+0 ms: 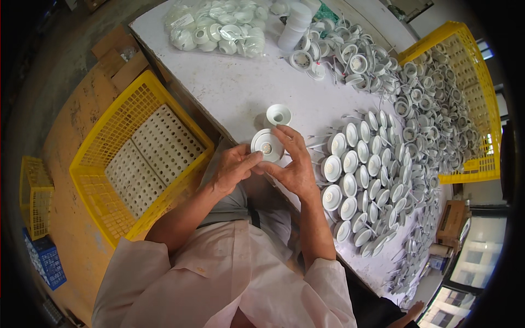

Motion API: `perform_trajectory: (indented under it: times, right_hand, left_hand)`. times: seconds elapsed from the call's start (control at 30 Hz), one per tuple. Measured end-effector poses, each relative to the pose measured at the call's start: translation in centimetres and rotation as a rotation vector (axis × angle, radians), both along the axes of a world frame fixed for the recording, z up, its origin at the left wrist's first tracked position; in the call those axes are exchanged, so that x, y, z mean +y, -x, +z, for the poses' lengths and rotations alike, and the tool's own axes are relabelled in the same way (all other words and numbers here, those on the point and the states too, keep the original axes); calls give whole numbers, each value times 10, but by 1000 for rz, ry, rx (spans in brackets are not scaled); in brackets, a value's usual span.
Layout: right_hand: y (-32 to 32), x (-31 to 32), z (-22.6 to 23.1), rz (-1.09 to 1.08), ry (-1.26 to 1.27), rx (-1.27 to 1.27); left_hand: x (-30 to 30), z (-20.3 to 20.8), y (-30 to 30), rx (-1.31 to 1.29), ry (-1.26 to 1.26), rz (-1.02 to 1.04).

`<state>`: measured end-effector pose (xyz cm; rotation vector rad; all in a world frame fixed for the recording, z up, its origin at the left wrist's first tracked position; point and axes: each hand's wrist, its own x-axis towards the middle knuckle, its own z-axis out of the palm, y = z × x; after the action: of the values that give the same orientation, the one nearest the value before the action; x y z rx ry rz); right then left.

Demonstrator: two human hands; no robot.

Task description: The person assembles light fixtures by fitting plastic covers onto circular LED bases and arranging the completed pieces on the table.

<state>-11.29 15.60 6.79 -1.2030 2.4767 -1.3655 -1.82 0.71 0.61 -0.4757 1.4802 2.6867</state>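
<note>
Between my two hands is a round white lamp housing with a stepped rim and a pale yellowish centre. My left hand pinches its lower left edge with thumb and fingers. My right hand grips it from the right, the thumb at the lower rim and the fingers curled over the upper side. Just beyond it on the white table, a white cup-shaped ring stands by itself. To the right of my right hand, many white round lamps with short wires lean in rows.
Left of me sits a yellow crate with perforated white trays inside. A clear bag of white rings and a stack of white cups are at the back. A tipped yellow crate spills grey-white housings at right.
</note>
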Motion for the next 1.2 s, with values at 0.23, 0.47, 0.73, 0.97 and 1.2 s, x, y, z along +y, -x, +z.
perform_trajectory:
  times: [0.23,0.47,0.73,0.97,1.2]
  right_hand:
    - [-3,15,-12,-88,176,-245]
    - [-6,11,-32,-281,180,-521]
    - [-14,8,-43,-345,204,-473]
    - [-17,12,-45,-377,234,-432]
    - [-16,21,-35,-486,221,-512]
  left_hand:
    - [6,15,-1,-34,84,65]
    - [15,24,4,-4,397,79]
    - [17,13,7,-6,506,151]
    - [18,25,10,-119,511,74]
    - [16,14,6,30,365,-16]
